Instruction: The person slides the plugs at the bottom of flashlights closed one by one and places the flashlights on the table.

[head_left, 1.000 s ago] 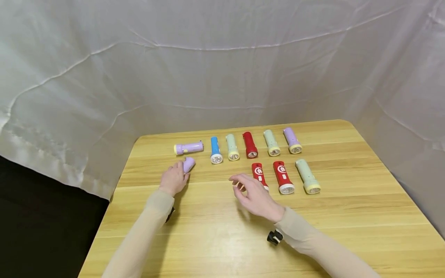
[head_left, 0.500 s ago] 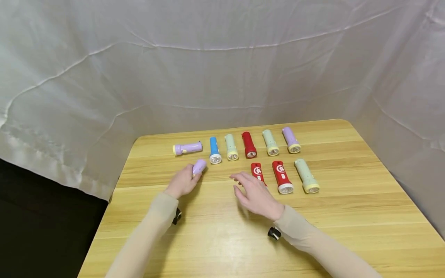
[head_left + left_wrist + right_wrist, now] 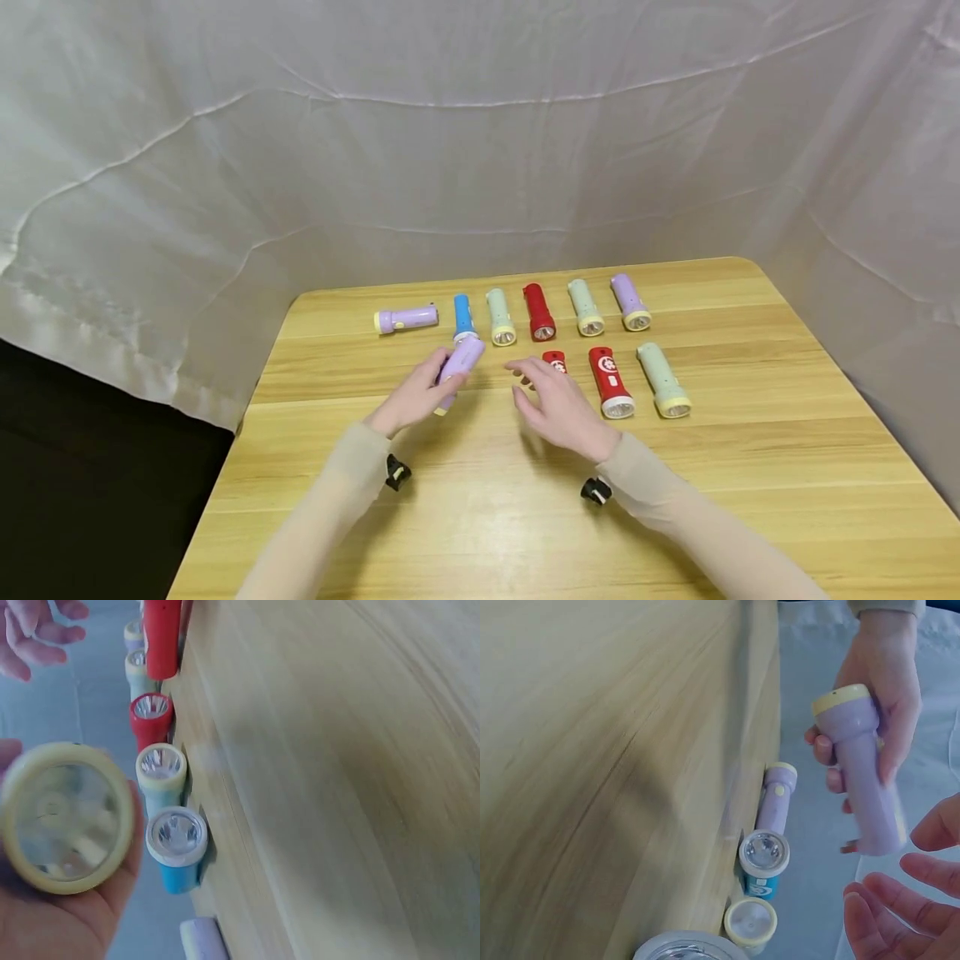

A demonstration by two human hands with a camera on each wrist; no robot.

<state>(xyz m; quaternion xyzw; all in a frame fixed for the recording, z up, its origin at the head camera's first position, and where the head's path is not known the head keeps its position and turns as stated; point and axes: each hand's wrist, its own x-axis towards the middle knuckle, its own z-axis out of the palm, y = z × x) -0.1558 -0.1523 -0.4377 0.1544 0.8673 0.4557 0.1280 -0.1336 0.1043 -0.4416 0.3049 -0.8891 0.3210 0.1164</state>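
My left hand [image 3: 415, 398] grips a purple flashlight [image 3: 462, 357] with a pale yellow head, raised above the table. In the left wrist view the round lens [image 3: 67, 817] of that flashlight faces the camera. From the right wrist, its purple body [image 3: 859, 772] slants with the tail end close to my right hand's fingers, apart from them as far as I can tell. My right hand [image 3: 562, 408] hovers with loosely bent fingers, holding nothing. It partly hides a red flashlight [image 3: 555, 359] with a white emblem.
Along the back stand a purple flashlight [image 3: 407, 319] lying sideways, a blue one [image 3: 463, 315], and several green, red and purple ones in a row. Nearer right lie a red flashlight [image 3: 609, 375] and a green flashlight [image 3: 660, 375]. A grey curtain [image 3: 480, 167] hangs behind the wooden table [image 3: 480, 517].
My left hand has lifted the purple flashlight from the left side and carried it rightward, toward my right hand. The flashlight now shows more of its body. My right hand has shifted only slightly.
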